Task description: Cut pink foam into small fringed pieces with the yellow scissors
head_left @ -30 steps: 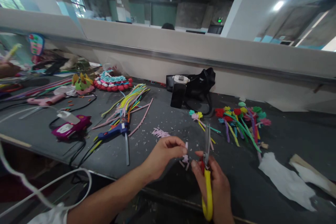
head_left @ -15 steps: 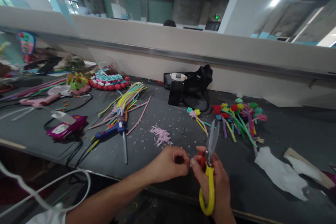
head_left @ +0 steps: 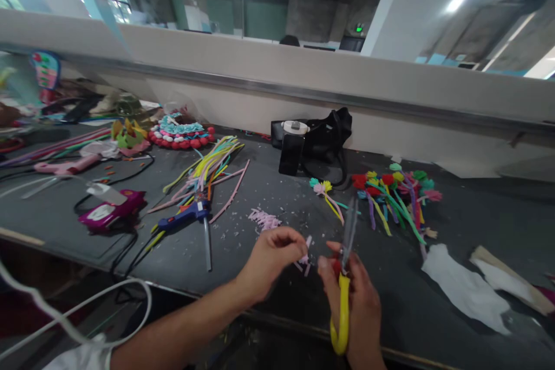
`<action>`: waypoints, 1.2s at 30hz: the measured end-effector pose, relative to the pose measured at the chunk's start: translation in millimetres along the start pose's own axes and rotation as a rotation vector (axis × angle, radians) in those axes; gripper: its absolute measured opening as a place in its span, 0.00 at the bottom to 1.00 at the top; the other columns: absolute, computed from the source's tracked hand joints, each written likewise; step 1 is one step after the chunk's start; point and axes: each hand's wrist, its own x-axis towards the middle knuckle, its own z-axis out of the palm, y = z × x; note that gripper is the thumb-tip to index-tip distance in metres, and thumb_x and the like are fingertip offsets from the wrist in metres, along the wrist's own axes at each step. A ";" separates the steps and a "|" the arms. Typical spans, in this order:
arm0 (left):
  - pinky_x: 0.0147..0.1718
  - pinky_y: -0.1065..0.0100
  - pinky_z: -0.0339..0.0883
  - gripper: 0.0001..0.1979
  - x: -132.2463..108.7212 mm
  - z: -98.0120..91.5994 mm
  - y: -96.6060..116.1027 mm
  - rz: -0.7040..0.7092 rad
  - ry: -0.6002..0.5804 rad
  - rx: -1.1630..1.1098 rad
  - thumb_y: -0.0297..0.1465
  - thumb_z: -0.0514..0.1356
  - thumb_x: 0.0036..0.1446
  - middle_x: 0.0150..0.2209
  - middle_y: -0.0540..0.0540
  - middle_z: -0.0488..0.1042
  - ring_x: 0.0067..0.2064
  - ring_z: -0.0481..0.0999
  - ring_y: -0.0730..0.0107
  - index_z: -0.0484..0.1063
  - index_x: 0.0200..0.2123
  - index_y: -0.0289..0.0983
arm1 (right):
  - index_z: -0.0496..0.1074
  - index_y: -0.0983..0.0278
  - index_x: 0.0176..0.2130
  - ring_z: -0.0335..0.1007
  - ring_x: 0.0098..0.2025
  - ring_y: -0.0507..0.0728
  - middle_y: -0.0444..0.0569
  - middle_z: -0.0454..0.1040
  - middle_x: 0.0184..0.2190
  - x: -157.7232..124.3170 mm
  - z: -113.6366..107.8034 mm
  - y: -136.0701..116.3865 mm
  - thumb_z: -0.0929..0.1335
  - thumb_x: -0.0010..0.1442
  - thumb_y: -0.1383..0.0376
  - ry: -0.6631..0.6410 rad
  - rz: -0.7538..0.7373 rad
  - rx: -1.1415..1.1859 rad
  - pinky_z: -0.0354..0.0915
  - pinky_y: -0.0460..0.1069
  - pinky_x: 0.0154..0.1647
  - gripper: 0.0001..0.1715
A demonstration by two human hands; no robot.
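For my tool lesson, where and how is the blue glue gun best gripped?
Probably by the handle of the blue glue gun, from the near left: it sticks out leftward, while the colorful strips crowd the gun's far end and the translucent stick juts toward the viewer.

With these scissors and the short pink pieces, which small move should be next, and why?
I would probably move the left grip to the short pink pieces: they are right beside it, while the right grip is occupied with the scissors. Whether the left grip pinches a piece now is not clear.
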 end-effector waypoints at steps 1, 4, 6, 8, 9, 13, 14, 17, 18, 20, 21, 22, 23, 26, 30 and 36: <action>0.27 0.72 0.56 0.03 1.6 -1.9 2.5 -0.028 0.032 -0.119 0.28 0.62 0.47 0.21 0.52 0.67 0.25 0.62 0.77 0.73 0.24 0.34 | 0.72 0.64 0.46 0.76 0.29 0.54 0.49 0.78 0.33 -1.7 1.2 0.6 0.66 0.60 0.51 0.005 -0.056 -0.026 0.69 0.45 0.31 0.23; 0.27 0.74 0.54 0.02 4.2 -6.4 7.5 -0.056 0.093 -0.351 0.27 0.63 0.44 0.21 0.53 0.66 0.24 0.60 0.78 0.73 0.24 0.34 | 0.72 0.64 0.44 0.77 0.31 0.53 0.49 0.79 0.34 -8.4 7.2 4.7 0.65 0.62 0.52 -0.035 -0.171 -0.073 0.69 0.43 0.32 0.20; 0.28 0.74 0.55 0.02 4.7 -8.2 8.8 -0.059 0.113 -0.435 0.27 0.64 0.44 0.22 0.52 0.66 0.25 0.61 0.78 0.74 0.24 0.35 | 0.72 0.63 0.43 0.77 0.32 0.53 0.48 0.79 0.34 -13.2 12.4 9.1 0.65 0.63 0.53 -0.081 -0.203 -0.092 0.69 0.43 0.32 0.18; 0.29 0.74 0.56 0.03 5.0 -9.5 9.2 -0.039 0.126 -0.477 0.27 0.65 0.44 0.23 0.52 0.67 0.27 0.63 0.77 0.74 0.25 0.35 | 0.72 0.62 0.44 0.78 0.32 0.53 0.47 0.79 0.33 -17.0 17.2 14.1 0.66 0.62 0.53 -0.120 -0.232 -0.106 0.69 0.42 0.31 0.17; 0.30 0.73 0.56 0.03 5.1 -10.0 9.1 -0.024 0.133 -0.486 0.27 0.65 0.45 0.23 0.52 0.67 0.28 0.63 0.77 0.74 0.25 0.35 | 0.71 0.63 0.45 0.78 0.32 0.53 0.47 0.79 0.33 -18.4 19.1 16.5 0.66 0.62 0.53 -0.124 -0.252 -0.109 0.69 0.42 0.31 0.18; 0.30 0.73 0.55 0.04 5.0 -10.3 7.7 0.008 0.155 -0.481 0.28 0.66 0.45 0.24 0.52 0.67 0.28 0.63 0.77 0.74 0.26 0.35 | 0.71 0.65 0.48 0.78 0.33 0.53 0.49 0.80 0.35 -21.5 22.5 22.3 0.66 0.61 0.54 -0.115 -0.309 -0.116 0.70 0.42 0.32 0.21; 0.30 0.73 0.55 0.04 4.7 -9.9 7.3 0.012 0.159 -0.471 0.28 0.66 0.45 0.24 0.52 0.67 0.27 0.62 0.77 0.74 0.26 0.35 | 0.71 0.66 0.49 0.78 0.33 0.53 0.50 0.80 0.35 -22.1 22.5 22.6 0.66 0.61 0.54 -0.113 -0.315 -0.121 0.70 0.42 0.32 0.22; 0.30 0.73 0.55 0.04 3.5 -8.0 6.3 0.031 0.157 -0.445 0.28 0.67 0.45 0.24 0.52 0.67 0.27 0.62 0.77 0.74 0.25 0.35 | 0.71 0.66 0.49 0.78 0.33 0.54 0.51 0.80 0.35 -23.9 22.2 21.9 0.66 0.61 0.54 -0.120 -0.318 -0.145 0.70 0.43 0.31 0.22; 0.30 0.72 0.56 0.04 3.0 -7.3 6.2 0.036 0.152 -0.444 0.28 0.67 0.45 0.24 0.52 0.68 0.28 0.62 0.76 0.74 0.25 0.35 | 0.72 0.66 0.49 0.78 0.32 0.54 0.51 0.80 0.35 -24.5 22.3 21.6 0.66 0.61 0.54 -0.112 -0.314 -0.149 0.70 0.43 0.31 0.22; 0.30 0.72 0.56 0.05 2.2 -6.2 5.9 0.042 0.145 -0.446 0.28 0.67 0.45 0.24 0.52 0.68 0.28 0.62 0.76 0.74 0.25 0.35 | 0.72 0.66 0.49 0.78 0.32 0.54 0.51 0.80 0.35 -25.7 22.9 21.1 0.66 0.62 0.53 -0.108 -0.303 -0.153 0.70 0.43 0.30 0.22; 0.30 0.72 0.56 0.05 1.9 -5.8 5.8 0.042 0.146 -0.446 0.28 0.67 0.45 0.24 0.52 0.68 0.27 0.62 0.76 0.73 0.25 0.35 | 0.72 0.66 0.48 0.78 0.32 0.54 0.51 0.80 0.35 -26.1 23.3 20.9 0.66 0.62 0.53 -0.107 -0.298 -0.152 0.70 0.43 0.31 0.22; 0.30 0.72 0.56 0.05 1.6 -5.4 5.7 0.043 0.147 -0.446 0.28 0.67 0.45 0.24 0.52 0.67 0.27 0.62 0.76 0.73 0.24 0.35 | 0.72 0.66 0.48 0.78 0.32 0.54 0.51 0.80 0.35 -26.5 23.6 20.8 0.66 0.62 0.54 -0.108 -0.297 -0.151 0.70 0.44 0.31 0.22; 0.30 0.72 0.56 0.04 1.5 -5.2 5.6 0.043 0.149 -0.446 0.28 0.67 0.45 0.24 0.52 0.67 0.27 0.62 0.76 0.73 0.24 0.35 | 0.72 0.66 0.48 0.78 0.32 0.54 0.50 0.80 0.34 -26.7 23.8 20.8 0.65 0.62 0.54 -0.109 -0.297 -0.150 0.70 0.44 0.32 0.22; 0.30 0.72 0.56 0.05 1.5 -5.0 5.5 0.035 0.152 -0.454 0.28 0.67 0.45 0.23 0.52 0.67 0.27 0.62 0.76 0.73 0.25 0.35 | 0.73 0.66 0.48 0.78 0.32 0.54 0.50 0.80 0.34 -26.8 24.0 20.4 0.65 0.62 0.54 -0.113 -0.291 -0.149 0.70 0.43 0.31 0.22; 0.30 0.72 0.56 0.05 1.9 -5.3 5.6 0.029 0.159 -0.450 0.28 0.67 0.45 0.24 0.52 0.68 0.27 0.62 0.76 0.73 0.25 0.35 | 0.73 0.66 0.48 0.79 0.33 0.54 0.50 0.80 0.34 -26.4 23.8 20.5 0.65 0.63 0.54 -0.124 -0.287 -0.150 0.70 0.42 0.32 0.22; 0.31 0.72 0.57 0.05 1.7 -6.3 5.1 0.023 0.153 -0.447 0.28 0.66 0.45 0.24 0.51 0.68 0.28 0.63 0.76 0.74 0.26 0.35 | 0.75 0.67 0.46 0.79 0.33 0.55 0.52 0.81 0.35 -27.2 23.1 22.8 0.65 0.62 0.54 -0.098 -0.319 -0.153 0.71 0.43 0.33 0.21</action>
